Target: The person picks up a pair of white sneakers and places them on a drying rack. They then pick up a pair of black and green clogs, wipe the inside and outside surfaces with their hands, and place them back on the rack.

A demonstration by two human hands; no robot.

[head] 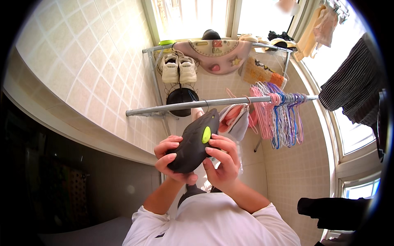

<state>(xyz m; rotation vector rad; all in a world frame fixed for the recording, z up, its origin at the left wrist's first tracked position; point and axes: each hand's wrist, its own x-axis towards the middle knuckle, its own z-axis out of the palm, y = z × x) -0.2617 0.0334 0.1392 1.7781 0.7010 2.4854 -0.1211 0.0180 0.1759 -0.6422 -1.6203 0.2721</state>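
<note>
In front of my chest is a black moulded slipper (191,146), its narrow end tilted up and to the right. A lime-green oval piece (206,135) stands out on its right side. My left hand (172,160) grips the wide lower end, fingers on top and thumb underneath. From the other side, my right hand (224,158) holds the edge with its fingertips, close below the green piece. The slipper's underside is hidden.
A metal rail (197,105) crosses just beyond the slipper, carrying several hangers (277,113) and a grey-and-pink slipper (235,121). Behind it, a rack holds white sneakers (178,69) and a mat (215,58). Dark clothes (351,83) hang at the right. A tiled wall (89,58) stands left.
</note>
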